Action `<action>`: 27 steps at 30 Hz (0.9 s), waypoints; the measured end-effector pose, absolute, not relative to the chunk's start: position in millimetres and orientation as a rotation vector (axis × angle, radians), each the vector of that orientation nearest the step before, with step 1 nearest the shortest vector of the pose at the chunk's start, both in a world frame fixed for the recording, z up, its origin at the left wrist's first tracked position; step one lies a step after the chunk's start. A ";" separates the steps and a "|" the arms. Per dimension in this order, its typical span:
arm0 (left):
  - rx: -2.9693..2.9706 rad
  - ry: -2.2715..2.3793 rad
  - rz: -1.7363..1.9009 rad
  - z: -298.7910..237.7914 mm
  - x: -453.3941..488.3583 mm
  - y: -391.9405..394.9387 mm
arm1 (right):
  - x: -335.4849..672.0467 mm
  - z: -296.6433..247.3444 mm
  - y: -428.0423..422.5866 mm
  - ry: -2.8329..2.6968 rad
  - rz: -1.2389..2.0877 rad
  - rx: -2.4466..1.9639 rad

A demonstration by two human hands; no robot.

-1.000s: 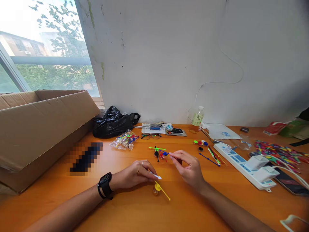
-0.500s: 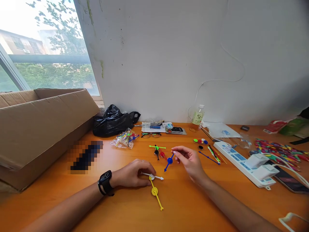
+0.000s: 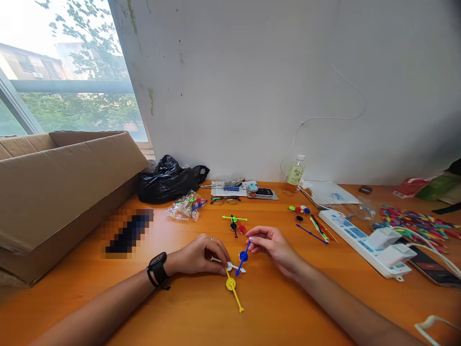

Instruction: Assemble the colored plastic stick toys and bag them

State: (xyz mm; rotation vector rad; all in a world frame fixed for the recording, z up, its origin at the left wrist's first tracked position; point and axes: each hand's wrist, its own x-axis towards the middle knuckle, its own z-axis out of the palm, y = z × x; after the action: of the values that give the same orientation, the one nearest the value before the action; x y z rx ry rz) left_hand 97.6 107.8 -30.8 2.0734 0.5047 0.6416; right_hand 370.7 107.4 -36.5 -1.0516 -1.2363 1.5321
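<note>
My right hand (image 3: 271, 247) pinches the upper end of a blue arrow spinner (image 3: 244, 257), which hangs tilted with its arrowhead pointing down and to the left. Thumb and forefinger of my left hand (image 3: 201, 257) close on the upper end of a yellow arrow spinner (image 3: 231, 285). Right beside those fingertips is a white arrow spinner (image 3: 236, 267), partly hidden by the hand. Beyond both hands lie a green spinner (image 3: 234, 219), a black spinner (image 3: 233, 227) and a red spinner (image 3: 241, 229), close together on the table.
Right of my hands are several round coloured discs (image 3: 297, 210), loose arrows (image 3: 319, 228) and a white power strip (image 3: 363, 245). A bottle (image 3: 294, 175) stands by the wall. Glasses (image 3: 225, 200), a clear bag of parts (image 3: 186, 205), a black bag (image 3: 171, 180) and a cardboard box (image 3: 68, 192) are further left.
My right hand has moved left and toward me with the blue spinner, bringing it close to the white one. The white spinner has shifted slightly to the right.
</note>
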 end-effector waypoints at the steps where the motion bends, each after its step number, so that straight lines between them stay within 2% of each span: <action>1: 2.072 0.511 0.639 -30.7 97.5 107.7 | 369.2 -37.0 106.5 -1.238 1.546 -1.054; 14: 2.071 0.542 0.620 -32.3 95.9 109.1 | 365.1 -68.7 113.4 -1.517 1.558 -1.121; 27: 2.005 0.644 0.589 -37.0 94.4 107.9 | 365.3 -62.2 112.0 -1.386 1.577 -1.166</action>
State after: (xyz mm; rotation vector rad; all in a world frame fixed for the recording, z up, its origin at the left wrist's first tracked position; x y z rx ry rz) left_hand 94.4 107.9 -37.0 2.0052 0.6441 0.5886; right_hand 365.3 112.0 -62.2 -1.1661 -1.3858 1.5772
